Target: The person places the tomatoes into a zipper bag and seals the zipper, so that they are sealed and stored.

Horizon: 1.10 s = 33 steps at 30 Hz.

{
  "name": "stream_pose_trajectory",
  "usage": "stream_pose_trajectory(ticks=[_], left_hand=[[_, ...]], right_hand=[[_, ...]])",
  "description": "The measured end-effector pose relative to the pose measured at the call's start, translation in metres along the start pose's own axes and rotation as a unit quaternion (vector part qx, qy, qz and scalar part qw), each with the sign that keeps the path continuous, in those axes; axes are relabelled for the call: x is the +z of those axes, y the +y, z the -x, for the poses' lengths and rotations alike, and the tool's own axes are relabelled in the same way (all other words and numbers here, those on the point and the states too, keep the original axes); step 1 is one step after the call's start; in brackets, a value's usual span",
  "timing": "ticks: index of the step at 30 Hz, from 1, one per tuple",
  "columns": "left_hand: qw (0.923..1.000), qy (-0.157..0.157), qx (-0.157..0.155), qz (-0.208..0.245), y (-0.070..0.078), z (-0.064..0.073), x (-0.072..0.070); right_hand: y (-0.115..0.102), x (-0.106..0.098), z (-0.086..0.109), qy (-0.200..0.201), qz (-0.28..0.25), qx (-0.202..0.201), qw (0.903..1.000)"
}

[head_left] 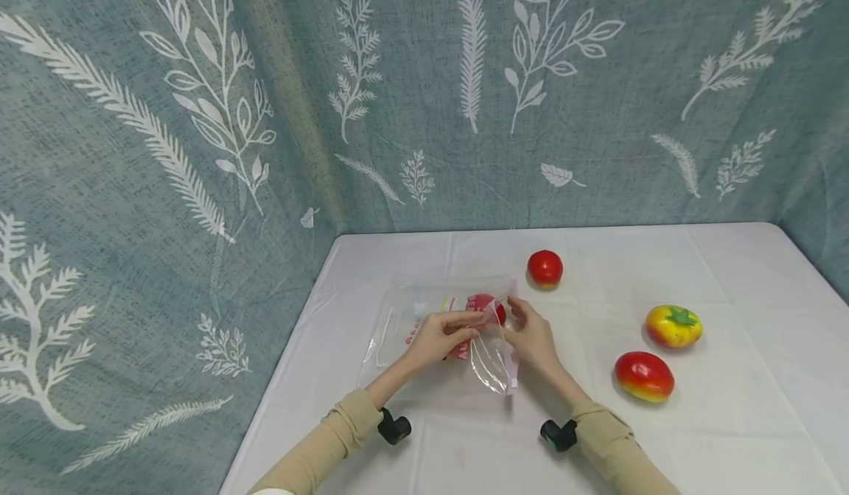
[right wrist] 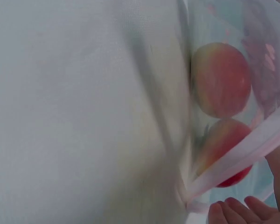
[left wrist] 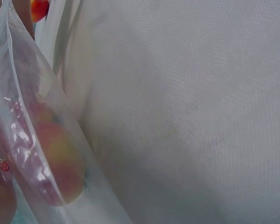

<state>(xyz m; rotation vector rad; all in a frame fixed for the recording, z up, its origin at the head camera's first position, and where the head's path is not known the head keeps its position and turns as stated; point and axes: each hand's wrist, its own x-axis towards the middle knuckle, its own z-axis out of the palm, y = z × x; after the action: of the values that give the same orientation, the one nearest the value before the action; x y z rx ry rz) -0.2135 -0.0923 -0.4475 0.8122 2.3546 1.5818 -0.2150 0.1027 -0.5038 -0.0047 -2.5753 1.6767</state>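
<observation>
A clear plastic zip bag (head_left: pixel 391 333) with red print lies on the table, its mouth toward the right. Inside, red-and-yellow tomatoes show through the film, an upper tomato (right wrist: pixel 221 79) and a lower tomato (right wrist: pixel 226 151) in the right wrist view. My left hand (head_left: pixel 434 339) pinches the upper film by the mouth, fingers pointing right. At the mouth's pinkish zip edge, my right hand (head_left: pixel 533 336) grips between thumb and fingers. The mouth gapes on the near side of the hands. In the left wrist view a blurred tomato (left wrist: pixel 63 163) sits behind the film.
A round red tomato (head_left: pixel 545 269) stands just beyond the bag's mouth. Farther right are a yellow-and-red tomato (head_left: pixel 673 326) with a green leaf mark and an oval red tomato (head_left: pixel 644 376). White cloth covers the table (head_left: pixel 743 421); a patterned curtain (head_left: pixel 424 97) hangs behind and left.
</observation>
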Motion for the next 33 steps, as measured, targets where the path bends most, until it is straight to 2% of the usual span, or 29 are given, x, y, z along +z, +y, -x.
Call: stream_pose_trajectory(ticks=[2, 8, 10, 18, 33], left_hand=[[1.0, 0.002, -0.004, -0.003, -0.004, -0.001, 0.001], [0.9998, 0.015, -0.01, -0.007, -0.03, -0.007, 0.004], [0.9998, 0.016, -0.006, -0.003, -0.033, -0.007, 0.004], [0.9998, 0.017, 0.009, 0.005, -0.035, -0.006, 0.004], [0.9997, 0.008, -0.003, 0.023, -0.03, -0.006, 0.003]], right_hand=[[-0.001, -0.003, 0.001, 0.0, -0.005, 0.005, 1.0], [-0.001, -0.011, 0.002, 0.003, -0.017, -0.004, 0.9998], [-0.001, -0.014, 0.003, 0.0, -0.012, -0.006, 0.9999], [-0.004, -0.024, 0.006, -0.009, -0.003, -0.002, 1.0], [-0.009, -0.047, 0.006, 0.001, 0.008, -0.017, 0.9998]])
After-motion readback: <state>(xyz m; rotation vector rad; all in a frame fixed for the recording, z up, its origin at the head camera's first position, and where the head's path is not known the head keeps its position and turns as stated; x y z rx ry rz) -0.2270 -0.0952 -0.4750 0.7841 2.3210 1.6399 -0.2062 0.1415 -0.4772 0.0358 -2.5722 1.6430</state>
